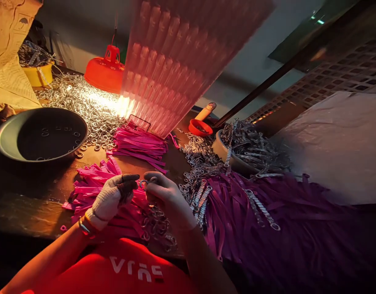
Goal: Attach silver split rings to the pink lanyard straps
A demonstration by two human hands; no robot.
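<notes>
"What fills the view?"

"The counter (172, 163), mostly. A ribbed clear sheet (175, 61) slants above its back part, and a big heap of purple straps (267, 220) spreads over the right side, with silver metal strips (261, 208) lying on top."

"And left of that?"

"A spread of loose metal rings (96, 122) under a red lamp (104, 73), with a wide dark pan (37, 139) beside it, a few rings inside."

"What else is there?"

"A basin (223, 152) piled with more silver strips, two bunches of pink straps (92, 183), one behind the other, and a small red bowl (200, 128)."

"Where are the hands?"

"Over the nearer pink bunch. The gloved left hand (113, 198) has its fingers curled, dark tips drawn together; whether they grip anything, one cannot tell. The right hand (165, 196) is closed, pinching a small ring (143, 185) between finger and thumb, right beside the left fingertips."
</notes>
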